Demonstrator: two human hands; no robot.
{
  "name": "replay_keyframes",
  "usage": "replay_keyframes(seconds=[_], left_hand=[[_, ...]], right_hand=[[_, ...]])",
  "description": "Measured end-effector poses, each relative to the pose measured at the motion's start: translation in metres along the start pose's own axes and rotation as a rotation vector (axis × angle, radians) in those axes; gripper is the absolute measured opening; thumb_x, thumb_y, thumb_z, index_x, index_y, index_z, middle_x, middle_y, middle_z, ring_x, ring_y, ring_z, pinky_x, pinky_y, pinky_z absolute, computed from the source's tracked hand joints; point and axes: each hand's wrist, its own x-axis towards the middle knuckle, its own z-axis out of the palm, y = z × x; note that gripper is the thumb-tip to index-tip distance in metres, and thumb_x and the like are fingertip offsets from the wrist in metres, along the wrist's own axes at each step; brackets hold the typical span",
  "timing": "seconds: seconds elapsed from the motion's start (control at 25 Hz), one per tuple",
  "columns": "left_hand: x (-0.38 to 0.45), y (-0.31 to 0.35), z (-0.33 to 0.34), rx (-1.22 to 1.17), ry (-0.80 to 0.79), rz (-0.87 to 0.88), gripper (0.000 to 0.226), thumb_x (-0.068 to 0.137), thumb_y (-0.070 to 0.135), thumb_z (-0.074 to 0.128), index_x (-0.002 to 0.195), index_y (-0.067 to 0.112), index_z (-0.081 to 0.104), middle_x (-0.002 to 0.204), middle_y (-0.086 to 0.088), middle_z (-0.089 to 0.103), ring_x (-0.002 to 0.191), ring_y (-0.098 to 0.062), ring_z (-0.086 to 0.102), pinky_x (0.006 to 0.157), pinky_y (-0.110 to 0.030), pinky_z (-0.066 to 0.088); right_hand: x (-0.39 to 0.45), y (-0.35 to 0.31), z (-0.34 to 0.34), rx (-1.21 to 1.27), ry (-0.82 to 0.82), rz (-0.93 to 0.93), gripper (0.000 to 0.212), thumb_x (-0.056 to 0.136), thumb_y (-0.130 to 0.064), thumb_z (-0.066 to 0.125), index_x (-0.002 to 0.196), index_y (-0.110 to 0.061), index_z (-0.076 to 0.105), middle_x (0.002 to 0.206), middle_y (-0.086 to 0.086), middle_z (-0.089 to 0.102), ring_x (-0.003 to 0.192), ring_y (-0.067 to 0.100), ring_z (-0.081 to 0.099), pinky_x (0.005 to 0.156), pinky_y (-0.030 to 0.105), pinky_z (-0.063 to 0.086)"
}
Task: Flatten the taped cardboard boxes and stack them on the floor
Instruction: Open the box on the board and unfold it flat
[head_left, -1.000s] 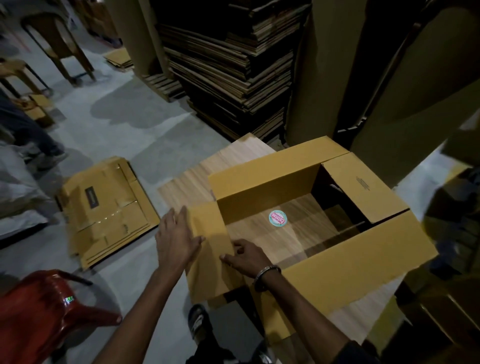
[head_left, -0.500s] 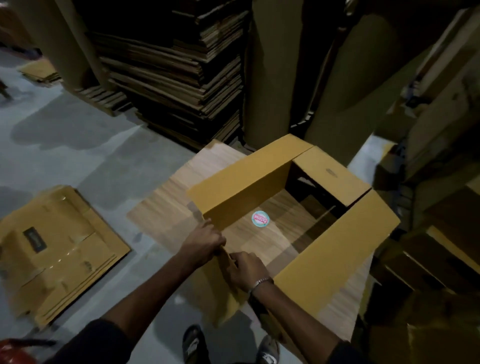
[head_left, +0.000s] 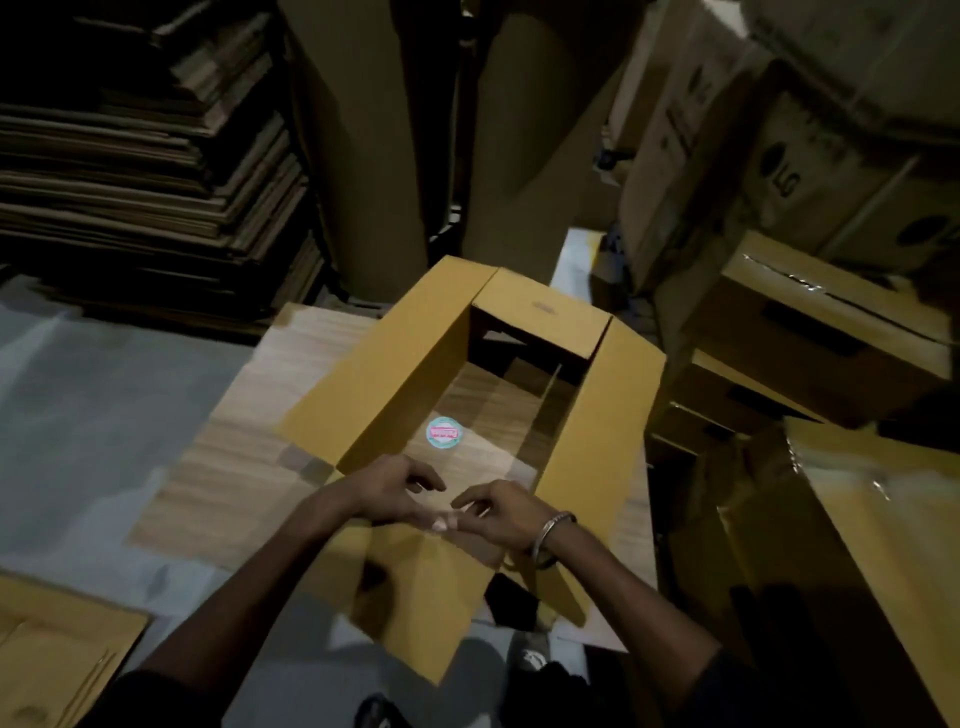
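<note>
Cardboard box (head_left: 374, 384) stands open-ended on the wooden desk (head_left: 244, 467), its near flap (head_left: 415, 582) hanging over the desk's near edge toward you. Your left hand (head_left: 387, 491) and right hand (head_left: 498, 512) meet at that flap's top edge; the fingers (head_left: 421, 475) look loosely curled, pinching nothing firmly, though blur makes this uncertain. Press unevenly and the walls could skew instead of folding flat, or the box could slide off the desk onto your feet. Flattened boxes (head_left: 57, 654) wait on the floor (head_left: 78, 415) at near left. Since half a second ago, your hands have shifted right and the box has narrowed toward the far stacks (head_left: 150, 171).
</note>
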Motion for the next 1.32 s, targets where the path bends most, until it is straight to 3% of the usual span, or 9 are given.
replay_keyframes(seconds=[0.16,0.32,0.52,0.64,0.76,0.88,1.08,1.2,1.32], left_hand=[[0.044,0.036,-0.010,-0.012,0.232,0.080,0.052,0.082,0.056,0.083,0.124,0.027,0.073,0.123,0.007,0.073,0.104,-0.005,0.067,0.087,-0.027,0.054],[0.099,0.069,-0.015,-0.011,0.321,0.089,0.058,0.091,0.049,0.075,0.136,0.015,0.066,0.137,-0.005,0.069,0.123,-0.019,0.065,0.098,-0.035,0.053],[0.173,0.104,-0.027,0.085,0.369,0.059,0.055,0.096,0.043,0.069,0.143,0.016,0.062,0.145,-0.005,0.063,0.128,-0.021,0.061,0.099,-0.031,0.048],[0.212,0.112,-0.032,0.107,0.490,0.050,0.045,0.097,0.035,0.066,0.138,0.018,0.065,0.139,-0.004,0.067,0.124,-0.020,0.063,0.096,-0.029,0.048],[0.243,0.113,-0.033,0.207,0.434,-0.006,0.060,0.099,0.038,0.064,0.154,0.020,0.049,0.156,-0.011,0.052,0.144,-0.028,0.046,0.111,-0.035,0.040],[0.264,0.110,-0.033,0.346,0.261,-0.073,0.083,0.101,0.047,0.058,0.168,0.033,0.011,0.172,-0.021,0.016,0.159,-0.036,0.016,0.123,-0.048,0.026],[0.273,0.126,-0.056,0.375,0.605,0.029,0.082,0.102,0.042,0.055,0.167,0.035,0.005,0.173,-0.015,0.009,0.161,-0.032,0.009,0.126,-0.055,0.023],[0.287,0.144,-0.087,0.402,0.725,0.045,0.086,0.100,0.038,0.059,0.167,0.031,0.006,0.174,-0.012,0.011,0.161,-0.030,0.010,0.126,-0.050,0.021],[0.315,0.155,-0.114,0.455,0.709,0.051,0.089,0.099,0.037,0.061,0.167,0.030,0.004,0.175,-0.011,0.009,0.161,-0.030,0.010,0.126,-0.051,0.021]], right_hand=[[0.019,0.039,-0.070,-0.067,0.245,0.091,0.037,0.094,-0.045,0.067,0.124,-0.024,0.074,0.110,0.000,0.078,0.098,0.015,0.072,0.087,0.035,0.059],[0.052,0.073,-0.141,-0.197,0.406,0.136,0.033,0.097,-0.038,0.063,0.119,-0.016,0.073,0.092,0.007,0.075,0.085,0.023,0.069,0.074,0.037,0.058],[0.105,0.127,-0.204,-0.383,0.507,0.188,0.051,0.093,-0.048,0.068,0.133,-0.019,0.058,0.130,0.008,0.056,0.125,0.032,0.052,0.095,0.050,0.053],[0.131,0.148,-0.217,-0.469,0.443,0.231,0.081,0.082,-0.062,0.073,0.143,-0.020,0.042,0.146,0.009,0.038,0.140,0.033,0.034,0.104,0.055,0.042],[0.149,0.160,-0.214,-0.521,0.338,0.292,0.114,0.080,-0.066,0.073,0.162,-0.015,0.012,0.165,0.014,0.012,0.154,0.038,0.012,0.113,0.062,0.028],[0.154,0.164,-0.218,-0.555,0.516,0.253,0.088,0.087,-0.047,0.070,0.156,-0.014,0.026,0.155,0.015,0.032,0.145,0.036,0.029,0.109,0.057,0.036],[0.135,0.160,-0.258,-0.448,0.784,0.009,0.026,0.087,-0.038,0.063,0.106,-0.020,0.061,0.098,0.004,0.067,0.095,0.028,0.062,0.076,0.040,0.052],[0.134,0.159,-0.303,-0.278,0.905,0.026,0.025,0.087,-0.038,0.060,0.103,-0.020,0.065,0.089,0.005,0.070,0.083,0.029,0.065,0.067,0.037,0.055],[0.146,0.167,-0.335,-0.216,0.985,0.053,0.035,0.091,-0.039,0.062,0.118,-0.018,0.063,0.106,0.007,0.070,0.099,0.029,0.064,0.074,0.039,0.057]])
